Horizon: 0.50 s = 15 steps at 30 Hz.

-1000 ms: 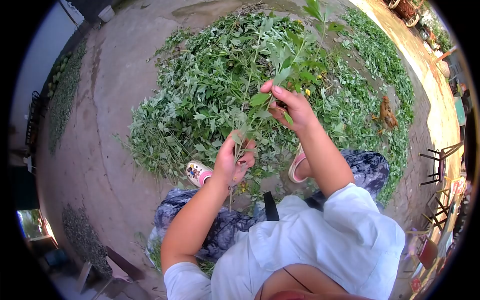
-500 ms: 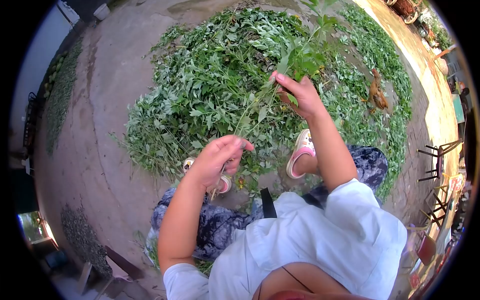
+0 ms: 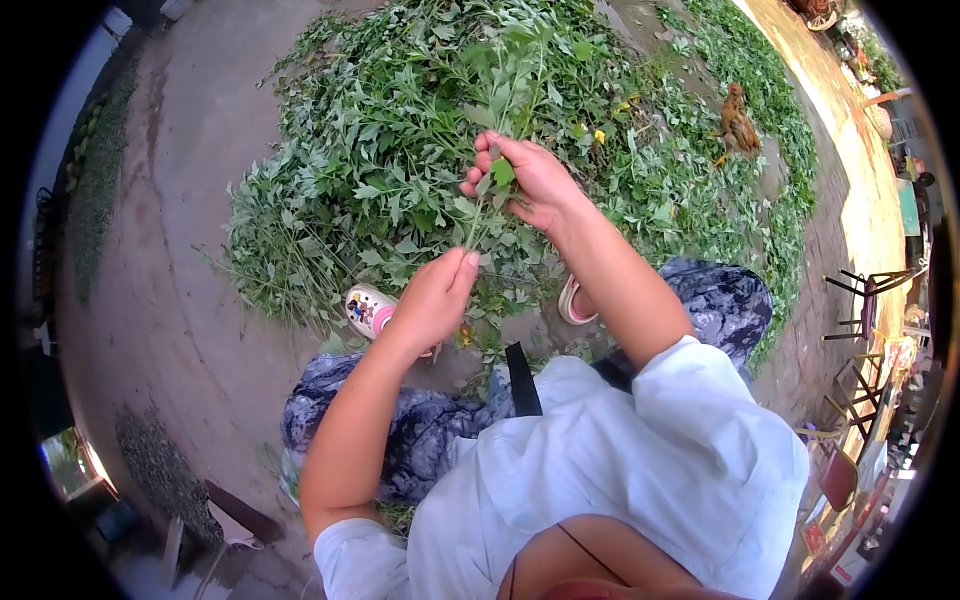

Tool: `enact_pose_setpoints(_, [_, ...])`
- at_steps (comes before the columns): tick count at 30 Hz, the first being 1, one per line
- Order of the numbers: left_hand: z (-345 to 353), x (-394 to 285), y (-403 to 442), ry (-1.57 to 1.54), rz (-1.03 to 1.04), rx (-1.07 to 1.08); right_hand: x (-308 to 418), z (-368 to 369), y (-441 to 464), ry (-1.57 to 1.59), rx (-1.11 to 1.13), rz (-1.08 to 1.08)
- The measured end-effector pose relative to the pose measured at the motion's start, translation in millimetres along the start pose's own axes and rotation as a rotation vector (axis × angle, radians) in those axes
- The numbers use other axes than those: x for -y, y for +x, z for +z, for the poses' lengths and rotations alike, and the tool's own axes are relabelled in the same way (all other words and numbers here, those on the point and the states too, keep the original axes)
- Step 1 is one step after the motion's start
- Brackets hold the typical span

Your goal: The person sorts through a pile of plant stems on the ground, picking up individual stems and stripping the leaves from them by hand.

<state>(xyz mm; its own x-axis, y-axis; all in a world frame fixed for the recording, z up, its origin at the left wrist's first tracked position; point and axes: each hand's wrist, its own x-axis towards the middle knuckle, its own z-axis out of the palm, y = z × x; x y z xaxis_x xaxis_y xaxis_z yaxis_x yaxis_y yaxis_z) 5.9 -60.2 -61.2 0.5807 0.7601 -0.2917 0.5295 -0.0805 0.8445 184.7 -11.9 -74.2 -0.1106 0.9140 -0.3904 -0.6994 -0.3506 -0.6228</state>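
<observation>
A leafy green stem (image 3: 475, 228) runs between my two hands, over the front of a big heap of cut leafy plants (image 3: 380, 160). Closed around its lower end is my left hand (image 3: 435, 295), with the thumb on top. Higher up, my right hand (image 3: 528, 180) pinches the same stem between thumb and fingers, and some fingers are partly curled. The stem's leafy top (image 3: 505, 85) stands out beyond my right hand and is blurred against the heap.
Below the hands are my clog-clad left foot (image 3: 370, 308) and right foot (image 3: 577, 300). A brown chicken (image 3: 738, 125) stands among strewn leaves at the right. Folding stools (image 3: 868, 300) line the right side. Dark material (image 3: 160, 470) lies on the concrete at the left.
My right hand has moved left, closer to my left hand, bringing the leafy top with it. My left hand has gone slightly up and closed more firmly. The whole view has shifted a little.
</observation>
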Motion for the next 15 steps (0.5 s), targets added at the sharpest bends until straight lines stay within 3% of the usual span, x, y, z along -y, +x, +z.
enact_pose_setpoints(5, [-14, 4, -8, -0.031, -0.018, 0.035, 61, -44, 34, 0.017, -0.042, -0.505])
enact_pose_setpoints(8, [-25, 22, -20, -0.118, -0.066, -0.016, 105, -90, 32, -0.298, -0.299, -0.688])
enact_pose_setpoints(9, [-31, 24, -21, -0.123, -0.074, -0.018, 111, -108, 26, -0.640, -0.334, -0.595])
enact_pose_setpoints(11, [-46, 17, -23, -0.550, -0.232, -0.194, 95, -97, 12, -1.108, -0.318, -0.282])
enact_pose_setpoints(13, [-56, 8, -24, -0.658, -0.260, -0.286, 35, -133, 34, -1.409, 0.026, -0.182])
enact_pose_setpoints(14, [-60, 5, -24, -0.760, -0.277, -0.379, 11, -113, 25, -1.575, 0.089, 0.153])
enact_pose_setpoints(15, [-63, 6, -24, -0.760, -0.279, -0.383, -37, -133, 30, -1.783, 0.207, 0.018])
